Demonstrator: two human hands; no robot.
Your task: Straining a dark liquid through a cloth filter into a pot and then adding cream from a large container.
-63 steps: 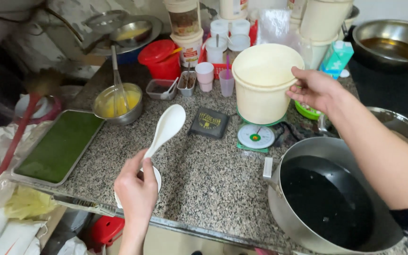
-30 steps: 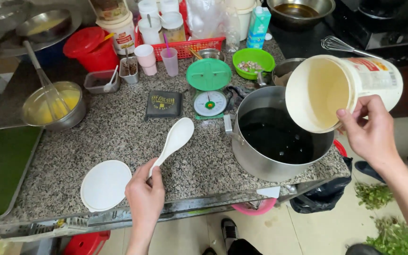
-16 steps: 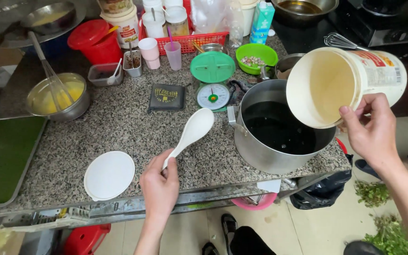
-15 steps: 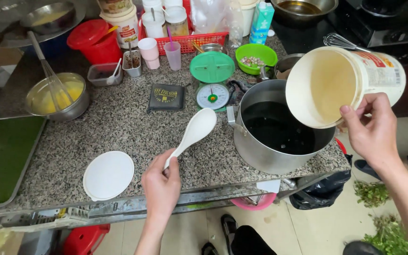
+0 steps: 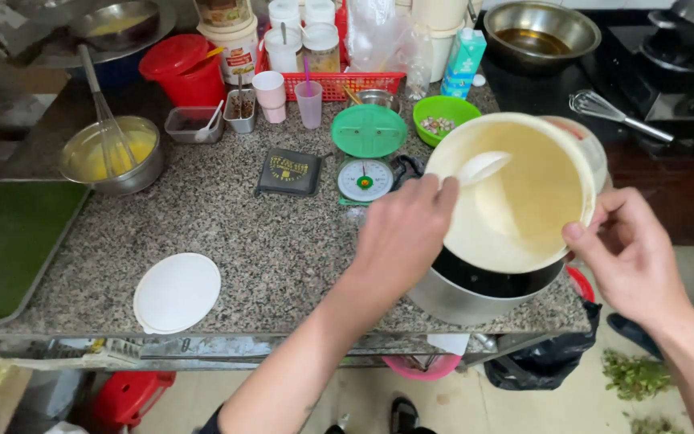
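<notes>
Fingers (image 5: 443,193) on white spoon (image 5: 482,167) inside tilted cream tub (image 5: 540,201), right hand (image 5: 632,257) on rim.

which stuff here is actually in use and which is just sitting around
In use: left hand with white spoon, right hand tilting cream tub over steel pot.
Lying about: white lid, green scale, green tray, whisk bowl.

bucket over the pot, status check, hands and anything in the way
Left hand holds white spoon inside tilted cream bucket. Right hand grips bucket's rim. Bucket above steel pot. Nothing between bucket and pot.
</notes>
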